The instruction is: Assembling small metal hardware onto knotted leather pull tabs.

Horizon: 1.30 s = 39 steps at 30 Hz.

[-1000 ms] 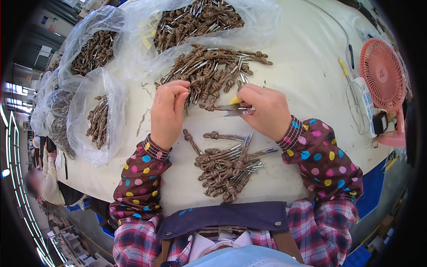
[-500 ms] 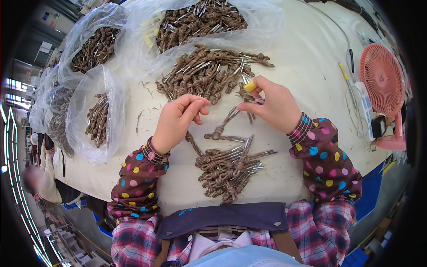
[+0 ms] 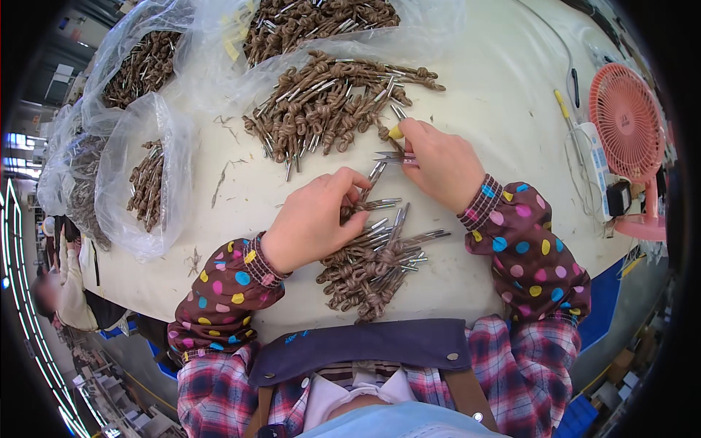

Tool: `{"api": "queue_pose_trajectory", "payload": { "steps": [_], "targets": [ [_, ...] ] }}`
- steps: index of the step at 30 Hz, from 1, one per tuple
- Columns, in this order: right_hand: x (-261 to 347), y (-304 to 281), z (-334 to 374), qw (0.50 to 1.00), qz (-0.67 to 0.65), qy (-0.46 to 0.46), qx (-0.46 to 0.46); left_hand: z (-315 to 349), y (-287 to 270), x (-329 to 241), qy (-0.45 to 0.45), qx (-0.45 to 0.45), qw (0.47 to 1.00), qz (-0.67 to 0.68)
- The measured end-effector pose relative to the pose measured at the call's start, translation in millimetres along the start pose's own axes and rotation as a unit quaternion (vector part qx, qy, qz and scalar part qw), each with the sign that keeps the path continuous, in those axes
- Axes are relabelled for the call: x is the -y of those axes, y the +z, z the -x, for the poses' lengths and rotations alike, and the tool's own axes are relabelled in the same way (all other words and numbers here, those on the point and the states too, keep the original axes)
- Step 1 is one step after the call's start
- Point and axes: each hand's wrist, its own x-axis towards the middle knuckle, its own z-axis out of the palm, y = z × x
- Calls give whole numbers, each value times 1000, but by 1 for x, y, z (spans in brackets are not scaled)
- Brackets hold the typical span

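My left hand [image 3: 315,217] curls its thumb and fingers round a brown knotted shoelace [image 3: 363,196] with metal tips; part of the lace is hidden by the fingers. Just below lies a smaller pile of knotted laces [image 3: 372,274]. My right hand [image 3: 443,166] is closed on small scissors [image 3: 392,157], whose blades point left, just above the tips of that lace. A yellow cover [image 3: 396,132] sits on one of its fingers. Another brown lace [image 3: 388,136] shows beside this hand. Beyond both hands spreads a larger pile of knotted laces [image 3: 321,109].
Clear plastic bags with more laces stand at the far side [image 3: 321,29] and left [image 3: 146,186]. On the right are a pink fan [image 3: 626,124], a white power strip [image 3: 595,164] and a yellow-handled tool [image 3: 561,102]. Thread scraps [image 3: 221,182] lie left. A person [image 3: 69,292] is at far left.
My left hand has come down and right from the big pile's edge to the lace in the middle. The right hand has shifted slightly left and down, with the scissor blades now plainly showing.
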Motion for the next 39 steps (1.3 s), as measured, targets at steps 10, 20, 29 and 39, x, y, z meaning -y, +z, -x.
{"api": "queue_pose_trajectory", "payload": {
  "steps": [10,20,29,39],
  "targets": [
    [-8,-17,-10,977,-206,47,-34,-9,-32,25,-182,103,875,437],
    [-6,-14,-13,893,-442,82,35,-10,-35,36,-162,178,780,577],
    [2,-7,-10,874,-479,60,61,-5,-37,38,-45,214,950,225],
    [7,-6,-8,873,-463,63,143,-9,-31,14,118,-142,983,14]
  ]
}}
